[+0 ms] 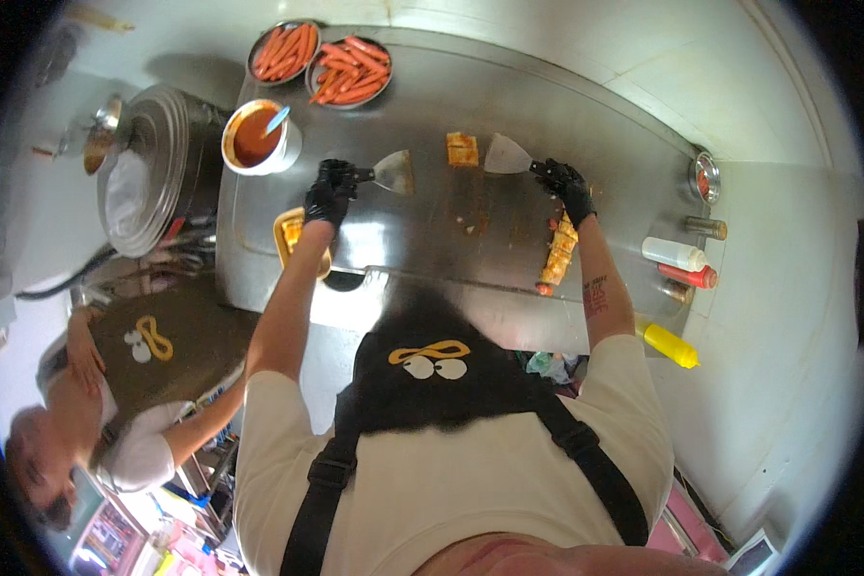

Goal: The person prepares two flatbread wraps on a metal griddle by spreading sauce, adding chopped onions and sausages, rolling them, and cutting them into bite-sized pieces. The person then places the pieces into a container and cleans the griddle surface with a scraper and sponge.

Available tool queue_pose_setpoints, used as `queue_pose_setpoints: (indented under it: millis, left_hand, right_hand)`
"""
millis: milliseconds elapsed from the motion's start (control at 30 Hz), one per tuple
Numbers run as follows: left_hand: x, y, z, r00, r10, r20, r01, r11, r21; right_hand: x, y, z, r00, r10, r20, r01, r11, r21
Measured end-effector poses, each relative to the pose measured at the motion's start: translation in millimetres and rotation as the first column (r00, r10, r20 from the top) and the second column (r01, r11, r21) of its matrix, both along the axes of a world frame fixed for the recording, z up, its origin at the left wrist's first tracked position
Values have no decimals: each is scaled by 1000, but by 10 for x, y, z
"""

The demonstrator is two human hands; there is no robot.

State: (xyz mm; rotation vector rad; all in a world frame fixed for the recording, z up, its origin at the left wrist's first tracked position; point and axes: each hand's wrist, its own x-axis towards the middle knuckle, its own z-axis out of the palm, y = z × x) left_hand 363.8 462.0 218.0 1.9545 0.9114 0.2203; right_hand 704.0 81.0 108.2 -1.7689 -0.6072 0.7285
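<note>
In a black glove, my left hand (333,190) grips the handle of a metal scraper (394,173), its blade over the steel griddle (417,230). My right hand (565,186), gloved too, holds a second scraper (507,154). That blade lies just right of a cut, browned piece of food (462,150), perhaps filled flatbread. Beside my right wrist, a longer cut roll (560,250) lies on the griddle with a bit of sausage at its near end. Under my left forearm is a tray (284,245) holding yellowish pieces; my arm hides part of it.
Two bowls of sausages (286,52) (350,70) and a tub of red sauce (258,138) stand at the back left. Squeeze bottles (671,253) (671,345), a jar (707,227) and a small metal bowl (705,178) line the right. A co-worker (115,403) stands at left.
</note>
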Motion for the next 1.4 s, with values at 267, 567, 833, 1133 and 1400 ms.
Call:
queue_pose_setpoints:
  millis: [267,567,833,1133,1400]
  left_hand:
    - [1061,107,-408,999,-53,7,53,974,-218]
    - [-287,540,343,959,-158,-235,196,970,145]
    - [-2045,427,456,896,154,-416,26,918,396]
    - [-2248,283,344,880,205,-428,84,820,566]
    - [-2160,197,-73,825,278,-493,7,866,500]
  right_hand:
    - [364,503,-624,983,175,-56,-183,949,-255]
    - [-1341,1537,526,787,192,-586,-118,980,162]
    - [-2905,2332,297,608,332,-721,-244,943,228]
    - [-3434,2305,303,712,264,-650,-213,964,159]
    - [-2880,1497,271,939,307,152,-319,946,59]
